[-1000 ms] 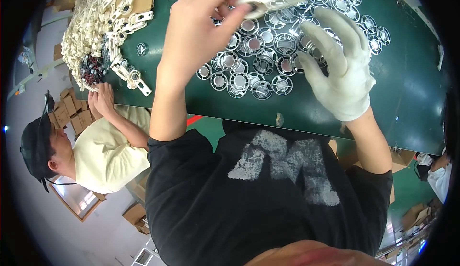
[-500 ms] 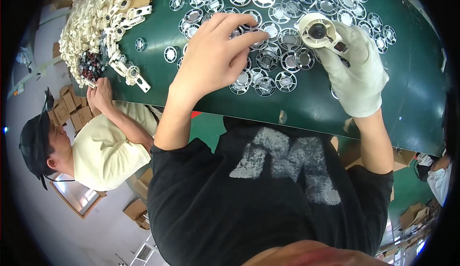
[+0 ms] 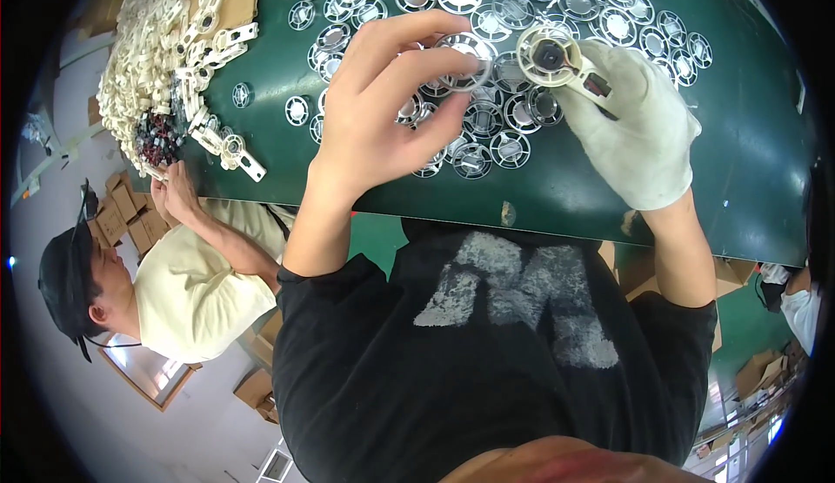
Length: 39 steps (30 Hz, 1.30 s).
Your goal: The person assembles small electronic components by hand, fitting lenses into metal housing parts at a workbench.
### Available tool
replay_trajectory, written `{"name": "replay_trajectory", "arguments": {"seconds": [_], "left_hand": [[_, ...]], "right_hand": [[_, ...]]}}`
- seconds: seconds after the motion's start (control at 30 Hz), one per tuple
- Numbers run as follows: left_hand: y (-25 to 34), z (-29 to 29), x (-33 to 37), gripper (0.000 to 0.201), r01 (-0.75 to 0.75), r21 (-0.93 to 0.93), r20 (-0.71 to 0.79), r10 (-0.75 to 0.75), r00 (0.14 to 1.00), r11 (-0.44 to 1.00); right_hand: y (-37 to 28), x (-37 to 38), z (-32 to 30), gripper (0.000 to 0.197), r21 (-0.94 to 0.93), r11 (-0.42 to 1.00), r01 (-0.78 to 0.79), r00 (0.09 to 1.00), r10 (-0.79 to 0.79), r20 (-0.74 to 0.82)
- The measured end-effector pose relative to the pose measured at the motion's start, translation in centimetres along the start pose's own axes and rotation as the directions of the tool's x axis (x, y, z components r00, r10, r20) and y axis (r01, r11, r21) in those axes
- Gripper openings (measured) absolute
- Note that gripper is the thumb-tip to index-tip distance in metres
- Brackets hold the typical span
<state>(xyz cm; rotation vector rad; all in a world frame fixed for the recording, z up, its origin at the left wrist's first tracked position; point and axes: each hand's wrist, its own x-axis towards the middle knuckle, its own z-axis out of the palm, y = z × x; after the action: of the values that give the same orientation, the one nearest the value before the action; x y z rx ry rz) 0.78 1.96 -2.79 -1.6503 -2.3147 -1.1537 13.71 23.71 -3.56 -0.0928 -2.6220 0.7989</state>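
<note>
My left hand (image 3: 370, 109) is bare and pinches a round spoked ring cover (image 3: 470, 45) between thumb and fingers, lifted over the pile. To its right, my right hand (image 3: 635, 126) wears a white glove. That hand grips a cream plastic fan housing (image 3: 550, 55) with a round spoked head, a dark part at its centre and a short handle. The two pieces are close together but apart. Below and beyond both hands, many similar ring covers (image 3: 509, 148) lie scattered and overlapping on the green table (image 3: 391, 194).
A large heap of cream fan housings (image 3: 139, 66) covers the table's left end, beside a cardboard sheet (image 3: 235, 0) and small dark wired parts (image 3: 161, 138). A person in a yellow shirt (image 3: 204, 283) works there. Cardboard boxes (image 3: 126, 213) are stacked behind.
My left hand has taken a ring cover from the pile and raised it. My right hand has brought the fan housing slightly left, nearer to it. The view has shifted a little.
</note>
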Motion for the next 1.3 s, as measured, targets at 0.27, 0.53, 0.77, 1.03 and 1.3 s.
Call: {"name": "replay_trajectory", "arguments": {"seconds": [0.27,0.53,0.77,1.03,1.3], "left_hand": [[0.9,2.9,2.5,0.034,-0.162,-0.144,0.009,0.165,0.986,0.976],[0.2,3.3,2.6,0.031,-0.155,-0.284,0.027,0.17,0.985,0.946],[1.1,3.5,1.9,0.042,0.082,-0.507,0.106,-0.033,0.994,0.858],[2.6,3.7,2.3,0.06,-0.109,-0.528,0.084,0.179,0.98,0.842],[2.3,4.4,3.1,0.045,0.168,-0.643,0.207,-0.042,0.977,0.748]], "right_hand": [[-0.5,-0.9,-0.1,0.039,-0.013,1.0,-0.024,0.999,0.025,0.022],[-0.9,-0.8,-0.5,0.033,0.019,0.998,-0.06,0.997,0.059,0.049],[-1.1,-0.5,-1.0,0.033,0.128,0.962,-0.242,0.957,0.215,0.194],[-0.9,0.7,-3.1,0.036,0.469,0.56,-0.683,0.653,0.181,0.735],[-0.5,-1.4,-0.7,0.021,0.418,0.892,-0.171,0.961,0.057,0.272]]}}
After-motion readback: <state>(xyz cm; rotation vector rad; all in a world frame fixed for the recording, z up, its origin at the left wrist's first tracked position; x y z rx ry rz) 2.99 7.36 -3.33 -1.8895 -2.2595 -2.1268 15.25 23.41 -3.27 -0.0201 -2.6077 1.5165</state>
